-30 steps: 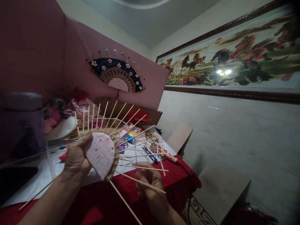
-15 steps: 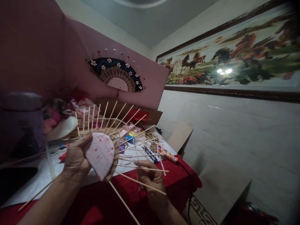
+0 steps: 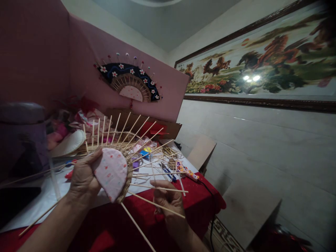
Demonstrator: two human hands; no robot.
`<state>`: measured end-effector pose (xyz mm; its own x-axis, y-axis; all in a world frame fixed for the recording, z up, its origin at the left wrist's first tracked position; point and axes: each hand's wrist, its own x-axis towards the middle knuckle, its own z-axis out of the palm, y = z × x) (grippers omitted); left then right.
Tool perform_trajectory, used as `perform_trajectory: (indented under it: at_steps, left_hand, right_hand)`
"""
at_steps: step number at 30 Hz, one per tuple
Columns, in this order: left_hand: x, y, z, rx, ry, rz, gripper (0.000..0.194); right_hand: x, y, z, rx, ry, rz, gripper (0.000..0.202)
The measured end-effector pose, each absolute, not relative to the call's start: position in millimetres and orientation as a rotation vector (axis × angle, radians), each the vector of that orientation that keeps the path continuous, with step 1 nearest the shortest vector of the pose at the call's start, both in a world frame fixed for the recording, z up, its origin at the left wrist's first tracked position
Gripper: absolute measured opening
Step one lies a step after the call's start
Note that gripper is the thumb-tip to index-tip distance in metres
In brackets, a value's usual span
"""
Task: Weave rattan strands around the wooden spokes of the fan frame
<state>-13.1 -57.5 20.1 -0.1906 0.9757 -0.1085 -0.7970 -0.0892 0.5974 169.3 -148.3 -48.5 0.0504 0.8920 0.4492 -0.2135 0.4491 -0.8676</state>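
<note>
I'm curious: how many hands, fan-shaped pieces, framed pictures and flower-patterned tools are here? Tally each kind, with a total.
Hands: 2 (left hand, right hand)
Fan-shaped pieces: 2 (held piece, dark-bordered piece)
Framed pictures: 1 (horse picture)
Flower-patterned tools: 1 (corded tool)
Total: 6

Left hand (image 3: pixel 84 176) gripping, thumb (image 3: pixel 95 155) uppermost; right hand (image 3: pixel 170 199) lower, fingers (image 3: pixel 166 184) bent inward; both forearms (image 3: pixel 52 220) bare.
</note>
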Motion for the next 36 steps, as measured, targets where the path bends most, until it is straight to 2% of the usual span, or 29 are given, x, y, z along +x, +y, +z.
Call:
perform_trajectory:
  at_steps: [27, 36]
  left_hand:
    - [-13.2, -55.8, 18.5, 0.343, 0.626, 1.671, 0.013]
    - [-13.0, -55.5, 18.2, 0.366, 0.632, 1.649, 0.011]
  right_hand:
    - [162.8, -145.6, -57.0, -0.605, -1.161, 0.947, 0.021]
    - [164.6, -144.2, -64.9, -0.698, -1.127, 0.935, 0.022]
